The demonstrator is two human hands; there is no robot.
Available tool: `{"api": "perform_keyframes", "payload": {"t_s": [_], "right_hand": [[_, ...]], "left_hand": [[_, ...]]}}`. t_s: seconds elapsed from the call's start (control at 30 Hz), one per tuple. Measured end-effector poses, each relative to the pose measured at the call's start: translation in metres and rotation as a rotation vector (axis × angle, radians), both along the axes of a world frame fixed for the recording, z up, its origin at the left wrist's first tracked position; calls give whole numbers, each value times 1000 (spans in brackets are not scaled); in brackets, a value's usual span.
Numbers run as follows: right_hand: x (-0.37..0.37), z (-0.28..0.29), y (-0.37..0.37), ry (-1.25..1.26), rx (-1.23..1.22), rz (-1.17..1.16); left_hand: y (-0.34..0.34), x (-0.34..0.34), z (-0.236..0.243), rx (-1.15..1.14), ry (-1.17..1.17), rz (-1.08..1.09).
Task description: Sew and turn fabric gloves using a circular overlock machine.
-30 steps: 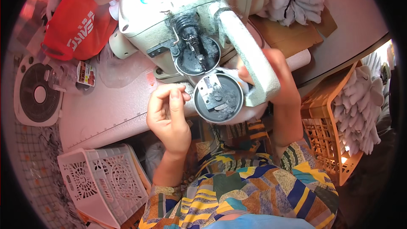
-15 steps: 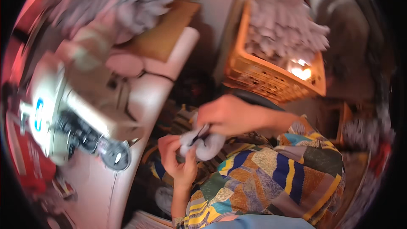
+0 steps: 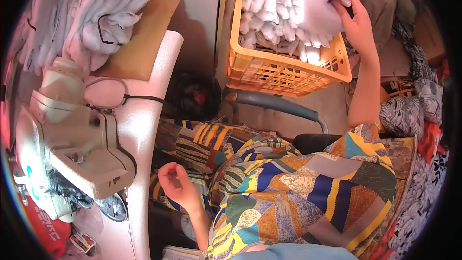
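Strong glare whitens the tabletop point(image 3: 140, 132), while fisheye corners fall black.

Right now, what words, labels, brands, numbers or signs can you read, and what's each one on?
I won't repeat wording, only where it stands.
Red bag: white lettering, bold but cut off by the view.
Small label beside it: colourful print, too small to read.
Sewing machine: blue badge, too washed out to read.
Table edge: faint ruler marks, too small to read.
White fluffy piece in the right hand: no lettering shows.
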State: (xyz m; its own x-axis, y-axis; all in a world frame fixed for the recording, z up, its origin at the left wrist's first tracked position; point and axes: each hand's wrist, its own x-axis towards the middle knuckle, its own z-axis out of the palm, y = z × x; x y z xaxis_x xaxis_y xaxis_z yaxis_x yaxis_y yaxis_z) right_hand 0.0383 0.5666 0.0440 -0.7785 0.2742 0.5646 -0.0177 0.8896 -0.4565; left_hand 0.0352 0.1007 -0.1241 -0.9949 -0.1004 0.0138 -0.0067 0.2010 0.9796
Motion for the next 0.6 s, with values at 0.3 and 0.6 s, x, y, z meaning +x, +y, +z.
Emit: {"api": "perform_keyframes", "payload": {"t_s": [0.3, 0.6], "right_hand": [[35, -10, 90, -262, -396, -147], [11, -20, 56, -474, -49, -16]], "left_hand": [[0, 0, -18, -11, -47, -123], [21, -9, -11, -104, -74, -288]]}}
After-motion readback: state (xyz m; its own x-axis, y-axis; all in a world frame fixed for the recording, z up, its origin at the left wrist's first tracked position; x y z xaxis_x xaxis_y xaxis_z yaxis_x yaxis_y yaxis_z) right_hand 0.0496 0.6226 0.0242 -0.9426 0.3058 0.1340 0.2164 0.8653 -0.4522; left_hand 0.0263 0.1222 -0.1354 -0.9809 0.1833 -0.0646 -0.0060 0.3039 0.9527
